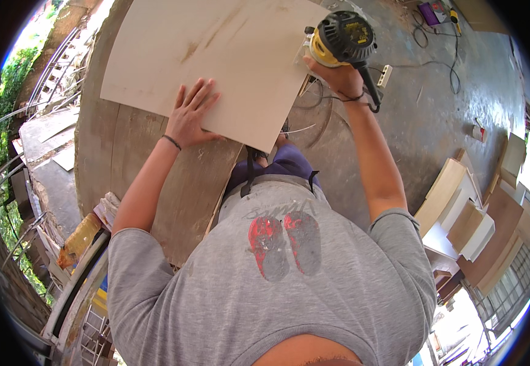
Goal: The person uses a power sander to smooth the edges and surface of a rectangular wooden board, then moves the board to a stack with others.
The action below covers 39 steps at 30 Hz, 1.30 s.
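A large pale board (pixel 240 73) with brown smudges lies on a wooden workbench (pixel 137 146). Flat on the board near its front edge rests my left hand (pixel 195 116), fingers spread, with nothing in it. My right hand (pixel 338 78) is wrapped round the lower body of a yellow and black trim router (pixel 344 39). The router stands at the board's right edge, its base against that edge, and its black cord runs down past my wrist. The router's bit is hidden from view.
On the grey concrete floor (pixel 411 122) to the right lie a white power strip (pixel 384 75), loose cables and a purple box (pixel 428 13). Cut panels and wooden box parts (pixel 460 207) are stacked at the lower right. Scrap wood (pixel 79 241) lies at the left.
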Each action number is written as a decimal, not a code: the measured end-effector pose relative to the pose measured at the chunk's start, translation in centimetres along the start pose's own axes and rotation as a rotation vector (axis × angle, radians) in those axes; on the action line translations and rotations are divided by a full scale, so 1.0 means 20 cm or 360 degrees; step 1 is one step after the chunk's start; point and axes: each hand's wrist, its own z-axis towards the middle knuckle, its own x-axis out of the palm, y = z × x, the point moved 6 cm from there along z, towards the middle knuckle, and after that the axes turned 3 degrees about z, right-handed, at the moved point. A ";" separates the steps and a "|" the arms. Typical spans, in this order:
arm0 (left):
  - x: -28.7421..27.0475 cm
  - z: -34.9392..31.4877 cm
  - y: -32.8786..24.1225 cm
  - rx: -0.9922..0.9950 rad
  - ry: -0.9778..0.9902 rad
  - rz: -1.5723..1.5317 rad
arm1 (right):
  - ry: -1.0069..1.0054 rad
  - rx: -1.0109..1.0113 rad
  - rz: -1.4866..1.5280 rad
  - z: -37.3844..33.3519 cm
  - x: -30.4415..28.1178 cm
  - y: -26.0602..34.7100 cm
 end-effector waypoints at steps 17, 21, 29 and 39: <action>0.04 0.03 0.02 -0.0016 -0.0094 0.0081 | 0.0152 -0.0097 -0.0085 -0.86 0.34 0.39; 0.05 0.02 0.02 -0.0037 -0.0126 0.0079 | 0.0063 -0.0136 -0.0178 -0.95 0.36 0.45; 0.01 -0.17 -0.21 -0.0079 -0.0708 -0.1023 | 0.0021 -0.0004 -0.0131 -1.11 0.36 0.60; -0.63 -0.39 -1.04 0.0832 -0.0985 -0.1303 | -0.0085 0.0510 0.1627 -1.26 0.27 0.61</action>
